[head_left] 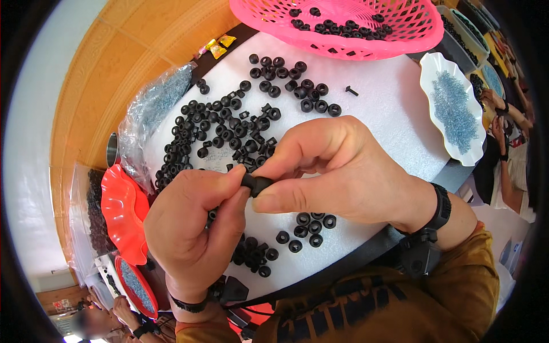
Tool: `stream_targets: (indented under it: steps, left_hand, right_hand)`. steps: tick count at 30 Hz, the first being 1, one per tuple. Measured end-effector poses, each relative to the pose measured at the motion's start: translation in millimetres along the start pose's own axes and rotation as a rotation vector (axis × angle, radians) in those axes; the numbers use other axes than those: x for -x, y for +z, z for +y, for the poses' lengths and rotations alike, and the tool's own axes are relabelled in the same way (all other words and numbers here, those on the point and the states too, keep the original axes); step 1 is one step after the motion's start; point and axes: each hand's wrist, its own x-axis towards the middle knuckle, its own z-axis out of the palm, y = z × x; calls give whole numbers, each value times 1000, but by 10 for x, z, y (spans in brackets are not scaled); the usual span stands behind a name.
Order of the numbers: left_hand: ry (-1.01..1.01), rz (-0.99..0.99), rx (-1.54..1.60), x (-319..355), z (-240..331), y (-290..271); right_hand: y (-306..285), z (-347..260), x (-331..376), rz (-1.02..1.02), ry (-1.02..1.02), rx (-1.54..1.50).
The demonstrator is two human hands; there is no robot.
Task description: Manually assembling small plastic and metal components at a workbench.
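Pinched between both hands, just above the middle of the white worktop point(389, 108): one small black rubber grommet point(256, 184). Left hand point(191, 228) closed on it from the near-left side, thumb and forefinger tips pressed to its left end, remaining fingers curled into the palm. Right hand point(337, 171) closed on it from the right, thumb beneath and forefinger arched over, covering most of its right half. Hard to tell whether one piece or two pressed together.

Spread behind the hands, toward the far-left part of the worktop, a loose heap of black grommets point(229, 123), thinning toward the far edge. Nearer, under the right wrist, a small cluster of ring-shaped pieces point(306, 228), well clear of the held piece. Another small clump point(251, 254) by the near edge, below the left thumb.

Over the far edge, a pink plastic basket point(394, 26) with more black pieces inside. Off the right edge, a white scalloped dish point(434, 68) of small bluish metal rings. Beyond the left edge, a clear bag point(151, 111) of similar bluish rings and a red scalloped dish point(123, 211). Black straps with devices on both wrists.
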Motion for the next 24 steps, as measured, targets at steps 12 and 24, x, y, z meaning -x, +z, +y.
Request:
stream_targets:
  steps: [12, 24]
  left_hand:
    - [-87, -31, 132, 2, -1, -35]
    - [44, -18, -2, -13, 60, 2]
  right_hand:
    - [6, -18, 15, -46, -40, -38]
    - [2, -26, 10, -57, 132, -383]
